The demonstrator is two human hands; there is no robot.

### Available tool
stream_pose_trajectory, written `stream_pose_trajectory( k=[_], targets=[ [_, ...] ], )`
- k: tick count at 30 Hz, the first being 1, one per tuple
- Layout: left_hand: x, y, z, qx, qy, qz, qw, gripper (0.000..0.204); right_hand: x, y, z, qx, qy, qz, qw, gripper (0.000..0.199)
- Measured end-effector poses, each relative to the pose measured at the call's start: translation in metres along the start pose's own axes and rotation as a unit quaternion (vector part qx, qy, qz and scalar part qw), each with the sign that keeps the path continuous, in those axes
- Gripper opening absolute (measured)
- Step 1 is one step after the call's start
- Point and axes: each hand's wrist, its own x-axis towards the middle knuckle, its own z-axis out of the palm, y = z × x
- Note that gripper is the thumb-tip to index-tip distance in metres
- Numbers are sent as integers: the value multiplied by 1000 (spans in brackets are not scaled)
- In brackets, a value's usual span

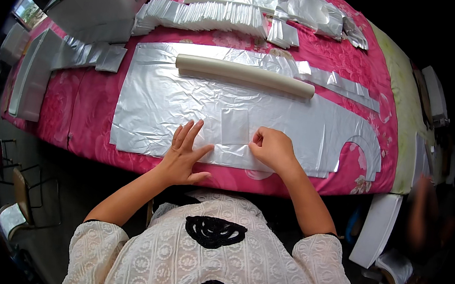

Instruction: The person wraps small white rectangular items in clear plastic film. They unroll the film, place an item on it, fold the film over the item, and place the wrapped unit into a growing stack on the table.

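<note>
On the near edge of the silver foil sheet, left hand flat, fingers spread, right hand clenched, pinching a small foil square, cardboard tube lying beyond.

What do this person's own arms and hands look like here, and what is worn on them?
Both forearms are bare. The left hand and right hand wear no gloves, and no rings or watch can be seen. Short white lace sleeves with a textured pattern end around the elbows, part of a white top with a black neckline motif.
</note>
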Motion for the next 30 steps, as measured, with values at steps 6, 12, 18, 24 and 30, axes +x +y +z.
stream_pose_trajectory(
  k=[6,12,18,24,30],
  targets=[
    [-33,21,-19,-335,-20,-133,933,22,27,-26,20,-75,122,-280,949,46],
    [-85,22,-26,-577,-54,-499,644,23,20,-59,92,-40,37,-250,967,65],
    [-99,28,-1,-621,158,-506,576,13,-34,-117,137,73,-155,-336,926,65],
    [-67,25,-46,-218,19,-306,927,23,-4,-91,85,13,-18,-507,861,21],
    [-40,16,-49,-159,102,-195,962,38,74,-21,-12,126,97,-346,925,11]
  ],
)
